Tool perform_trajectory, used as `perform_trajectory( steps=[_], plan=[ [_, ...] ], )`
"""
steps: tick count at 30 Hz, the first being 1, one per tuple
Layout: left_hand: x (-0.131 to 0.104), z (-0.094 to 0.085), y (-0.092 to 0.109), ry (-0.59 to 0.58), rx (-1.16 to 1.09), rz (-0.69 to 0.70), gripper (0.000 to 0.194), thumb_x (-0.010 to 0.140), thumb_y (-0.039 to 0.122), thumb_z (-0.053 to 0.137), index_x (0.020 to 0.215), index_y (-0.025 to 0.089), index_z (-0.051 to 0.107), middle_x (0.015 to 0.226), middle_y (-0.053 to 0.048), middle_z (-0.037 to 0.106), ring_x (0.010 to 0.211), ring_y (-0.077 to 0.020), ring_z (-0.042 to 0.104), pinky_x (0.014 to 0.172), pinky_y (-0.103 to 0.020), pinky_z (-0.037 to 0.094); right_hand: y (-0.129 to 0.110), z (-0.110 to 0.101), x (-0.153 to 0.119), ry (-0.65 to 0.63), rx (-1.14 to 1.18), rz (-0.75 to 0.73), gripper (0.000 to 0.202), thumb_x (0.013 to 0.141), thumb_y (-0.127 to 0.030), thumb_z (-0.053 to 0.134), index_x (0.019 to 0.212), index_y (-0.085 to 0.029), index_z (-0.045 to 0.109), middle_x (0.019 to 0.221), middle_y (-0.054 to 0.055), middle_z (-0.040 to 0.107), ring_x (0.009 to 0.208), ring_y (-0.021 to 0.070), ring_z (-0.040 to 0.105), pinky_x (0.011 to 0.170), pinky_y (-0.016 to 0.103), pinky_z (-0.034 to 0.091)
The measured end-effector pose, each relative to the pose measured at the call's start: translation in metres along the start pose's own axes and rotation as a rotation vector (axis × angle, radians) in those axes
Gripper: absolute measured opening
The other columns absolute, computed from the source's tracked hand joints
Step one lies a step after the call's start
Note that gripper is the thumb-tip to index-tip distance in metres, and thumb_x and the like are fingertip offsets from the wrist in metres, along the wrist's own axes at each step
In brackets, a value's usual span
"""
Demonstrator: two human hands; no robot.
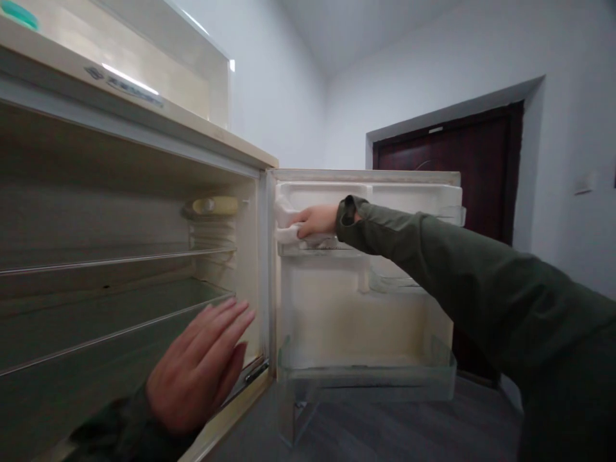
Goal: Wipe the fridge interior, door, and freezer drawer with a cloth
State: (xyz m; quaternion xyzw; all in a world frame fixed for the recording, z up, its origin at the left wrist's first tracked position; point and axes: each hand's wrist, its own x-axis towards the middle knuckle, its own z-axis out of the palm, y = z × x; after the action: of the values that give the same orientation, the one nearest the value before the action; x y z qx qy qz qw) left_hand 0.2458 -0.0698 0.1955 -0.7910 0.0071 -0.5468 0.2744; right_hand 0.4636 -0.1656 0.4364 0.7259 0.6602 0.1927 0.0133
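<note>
My right hand [317, 222] is closed on a white cloth [287, 235] at the upper shelf on the inside of the refrigerator door [327, 301]. Part of the cloth lies bunched against the door's inner left corner, and my fingers hide the rest. My left hand [199, 366] hangs in front of the fridge compartment, holding nothing, its fingers stretched out and the thumb a little apart. Just beyond its fingertips is the front edge of a glass shelf [144, 327]; whether they touch I cannot tell.
A clear door bin [366, 382] runs along the door's bottom. Inside the fridge are another glass shelf [120, 262] and a yellowish lamp cover [214, 205]. A teal object [19, 14] sits in a clear bin at top left. Behind stands a dark red door [447, 147].
</note>
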Motion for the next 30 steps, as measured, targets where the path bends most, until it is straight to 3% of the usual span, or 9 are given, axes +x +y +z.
perform_trajectory(
  steps=[2,4,8,10,13,17,20,25,30],
  plan=[
    [0.055,0.031,-0.009,0.098,0.059,-0.019,0.077,0.087,0.019,0.051,0.156,0.018,0.017,0.142,-0.019,0.050,0.139,-0.0274,0.042,0.113,-0.047,0.042,-0.011,0.002,0.002,-0.029,0.035,-0.032,0.040,0.087,-0.014,0.052,0.124,-0.016,0.068,0.115,0.001,0.070,0.098,0.0134,0.064,0.080,0.017,0.045],
    [0.103,0.058,-0.018,0.097,0.065,-0.086,0.069,0.091,0.026,0.045,0.153,0.008,0.021,0.146,-0.023,0.045,0.140,-0.0316,0.039,0.113,-0.051,0.041,-0.008,0.003,0.005,-0.079,-0.034,-0.021,0.037,0.087,-0.016,0.052,0.119,-0.013,0.070,0.117,0.003,0.069,0.103,0.0159,0.063,0.082,0.018,0.045],
    [0.148,0.091,-0.030,-0.195,-0.004,-0.268,0.060,0.091,0.036,0.035,0.136,-0.002,0.047,0.142,-0.027,0.048,0.134,-0.0365,0.046,0.113,-0.055,0.038,0.023,-0.003,0.002,-0.184,-0.222,0.091,0.038,0.088,-0.030,0.052,0.112,-0.009,0.072,0.109,0.006,0.070,0.102,0.0199,0.062,0.079,0.022,0.047],
    [0.149,0.099,-0.032,-0.249,-0.031,-0.296,0.060,0.090,0.037,0.034,0.131,-0.003,0.052,0.137,-0.026,0.053,0.132,-0.0354,0.048,0.114,-0.052,0.038,0.036,-0.005,-0.003,-0.222,-0.314,0.133,0.037,0.086,-0.032,0.056,0.109,-0.009,0.074,0.104,0.006,0.071,0.099,0.0204,0.062,0.079,0.023,0.047],
    [0.145,0.104,-0.030,-0.198,-0.060,-0.278,0.061,0.091,0.039,0.031,0.128,-0.004,0.053,0.129,-0.026,0.057,0.130,-0.0344,0.048,0.114,-0.050,0.037,0.041,0.000,-0.008,-0.215,-0.389,0.118,0.032,0.085,-0.023,0.059,0.111,-0.011,0.074,0.104,0.007,0.072,0.101,0.0212,0.063,0.085,0.025,0.046],
    [0.144,0.105,-0.024,-0.144,-0.063,-0.315,0.058,0.091,0.039,0.031,0.121,-0.004,0.056,0.119,-0.027,0.060,0.124,-0.0353,0.050,0.112,-0.050,0.039,0.029,0.021,0.005,-0.027,-0.375,-0.057,0.041,0.091,-0.015,0.052,0.130,-0.016,0.064,0.125,0.010,0.065,0.111,0.0218,0.061,0.095,0.028,0.044],
    [0.145,0.105,-0.025,-0.159,-0.059,-0.317,0.056,0.091,0.039,0.032,0.118,-0.003,0.057,0.116,-0.026,0.060,0.122,-0.0349,0.051,0.111,-0.050,0.039,0.030,0.030,0.024,0.149,-0.461,-0.165,0.039,0.097,-0.019,0.042,0.130,-0.015,0.063,0.147,0.014,0.047,0.118,0.0242,0.057,0.098,0.034,0.045],
    [0.140,0.107,-0.033,-0.137,-0.028,-0.260,0.051,0.092,0.039,0.035,0.118,0.001,0.057,0.114,-0.023,0.062,0.117,-0.0322,0.056,0.105,-0.047,0.045,0.061,0.025,0.033,0.447,-0.626,-0.072,0.041,0.093,-0.018,0.039,0.125,-0.010,0.065,0.160,0.016,0.024,0.132,0.0347,0.041,0.102,0.050,0.042],
    [0.134,0.114,-0.040,0.014,0.061,-0.134,0.048,0.094,0.038,0.034,0.113,0.002,0.061,0.107,-0.021,0.065,0.108,-0.0307,0.061,0.099,-0.043,0.051,0.076,0.026,0.017,0.451,-0.744,0.016,0.049,0.093,-0.018,0.036,0.136,-0.011,0.058,0.161,0.013,0.025,0.145,0.0347,0.025,0.115,0.057,0.026]
  ],
)
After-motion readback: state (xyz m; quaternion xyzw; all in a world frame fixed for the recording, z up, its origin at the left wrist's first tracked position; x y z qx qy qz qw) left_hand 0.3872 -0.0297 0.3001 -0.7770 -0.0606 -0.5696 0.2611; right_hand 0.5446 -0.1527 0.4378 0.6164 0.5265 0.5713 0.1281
